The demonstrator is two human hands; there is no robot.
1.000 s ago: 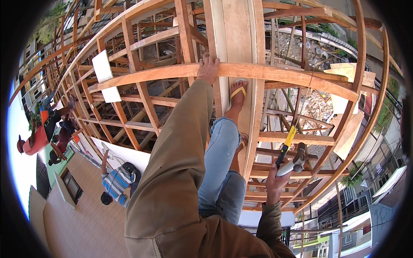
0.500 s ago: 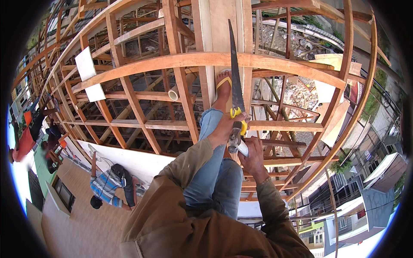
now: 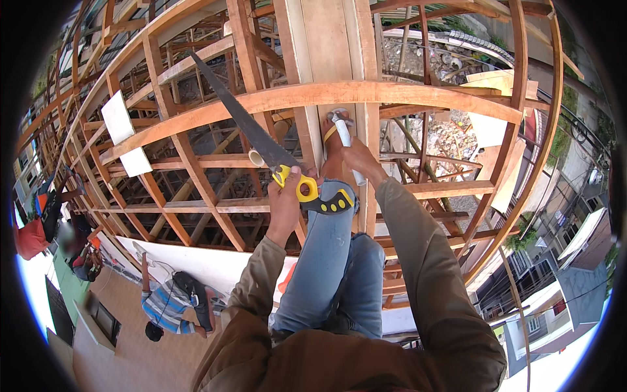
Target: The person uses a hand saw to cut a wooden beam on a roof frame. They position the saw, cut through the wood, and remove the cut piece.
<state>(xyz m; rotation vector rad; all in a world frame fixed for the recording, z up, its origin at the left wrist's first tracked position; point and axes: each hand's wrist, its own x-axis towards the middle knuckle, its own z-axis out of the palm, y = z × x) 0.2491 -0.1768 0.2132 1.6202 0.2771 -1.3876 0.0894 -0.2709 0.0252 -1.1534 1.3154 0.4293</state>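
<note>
A worker in jeans [image 3: 320, 261] gripped a saw [image 3: 248, 130] and a hammer [image 3: 349, 147] above an open timber frame [image 3: 209, 189], on the near side of a curved beam [image 3: 313, 95]. The left hand [image 3: 283, 208] was closed around the saw's yellow-and-black handle, short of the beam and over one knee, while the blade slanted up and leftward across the beam's line, its tip showing past it. The right hand [image 3: 363, 161] was wrapped around the hammer's pale handle, the head just short of the beam and in front of a sandalled foot [image 3: 331, 149]. That foot rested on a plank [image 3: 333, 46] running under the beam. A white panel [image 3: 117, 117] stood behind the beam's left end, and rubble [image 3: 450, 140] lay below its right half. Well to the near left of the beam, a person in a striped shirt [image 3: 164, 308] bent over a brown floor [image 3: 124, 366].
</note>
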